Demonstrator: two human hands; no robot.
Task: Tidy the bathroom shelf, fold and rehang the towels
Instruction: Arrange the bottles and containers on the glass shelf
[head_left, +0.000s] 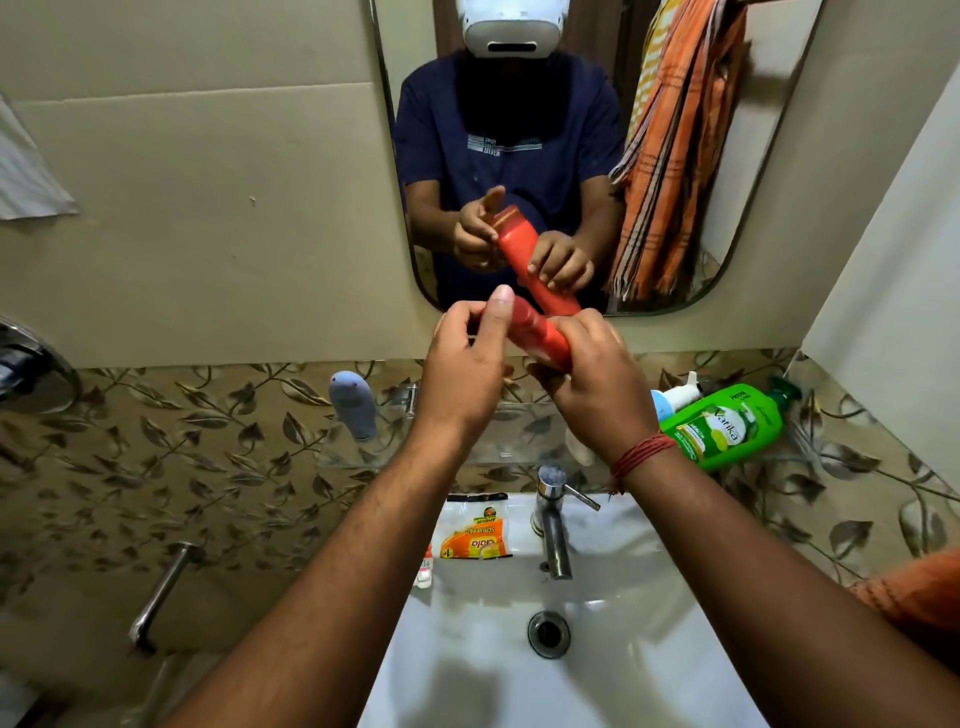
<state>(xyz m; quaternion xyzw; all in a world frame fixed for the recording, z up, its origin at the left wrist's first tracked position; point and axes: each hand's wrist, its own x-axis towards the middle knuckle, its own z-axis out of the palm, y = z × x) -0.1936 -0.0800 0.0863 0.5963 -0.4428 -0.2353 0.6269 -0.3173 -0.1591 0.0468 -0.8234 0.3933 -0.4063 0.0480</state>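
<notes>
With your right hand (587, 379) wrapped round the red tube (537, 332) above the glass shelf (353, 457) and your left hand's (462, 364) fingers pinching its top end, steady it, close the cap, then stand it by the green bottle (727, 426).

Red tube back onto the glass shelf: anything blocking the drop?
Nothing visible blocks it. Both hands, left hand and right hand, hold the red tube above the glass shelf. The grey bottle stands left, the green bottle lies right.
</notes>
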